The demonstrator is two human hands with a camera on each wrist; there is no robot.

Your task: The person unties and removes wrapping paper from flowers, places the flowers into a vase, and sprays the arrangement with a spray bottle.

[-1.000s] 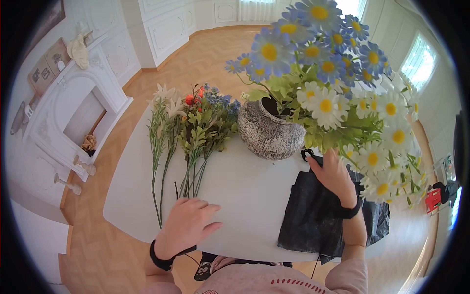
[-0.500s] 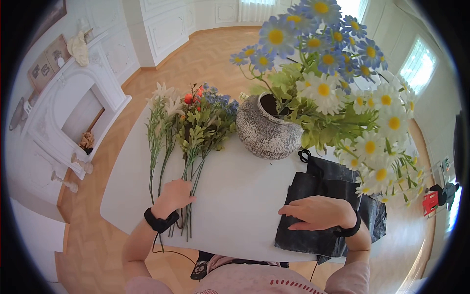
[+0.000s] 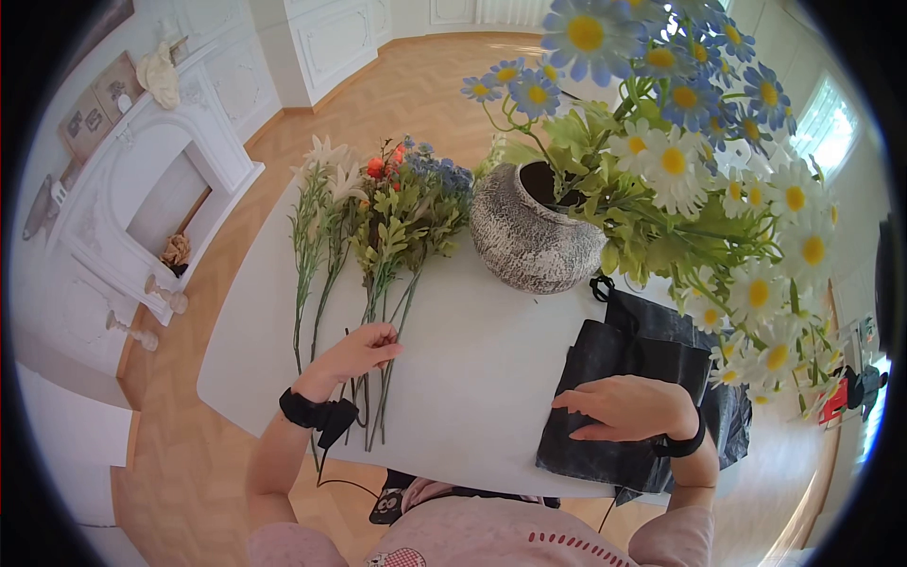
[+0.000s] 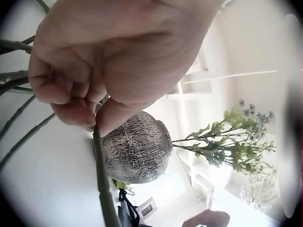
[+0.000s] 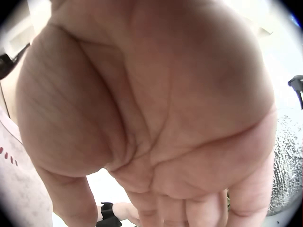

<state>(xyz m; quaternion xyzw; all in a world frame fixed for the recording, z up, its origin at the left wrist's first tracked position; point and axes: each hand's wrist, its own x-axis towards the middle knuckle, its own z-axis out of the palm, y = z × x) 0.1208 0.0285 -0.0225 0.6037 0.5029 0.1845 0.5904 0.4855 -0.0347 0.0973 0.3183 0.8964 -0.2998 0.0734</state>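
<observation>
In the left wrist view, the thumb and fingers of my left hand (image 3: 357, 353) pinch a green flower stem (image 4: 101, 177). That hand is over the lower stems of a bunch of artificial flowers (image 3: 397, 231) with leafy tops and red and blue blossoms. White lilies (image 3: 326, 184) on long stems lie to its left. My right hand (image 3: 635, 408), fingers relaxed and holding nothing, is over a black sheet (image 3: 586, 449). A round, rough grey-and-white vase (image 3: 534, 241) stands at the back, with blue daisies (image 3: 685, 94) and white daisies (image 3: 756, 293) leaning rightward from it.
The white table (image 3: 472, 378) has rounded sides, and its front edge is close to the person's body. The daisies overhang its right side. A thin black cable (image 3: 350, 487) trails from the left wristband. A white fireplace (image 3: 151, 180) stands beyond the floor at left.
My left hand has moved left to the stems and now pinches one. My right hand has drawn back from beside the vase and daisies to over the black sheet. The view has shifted slightly.
</observation>
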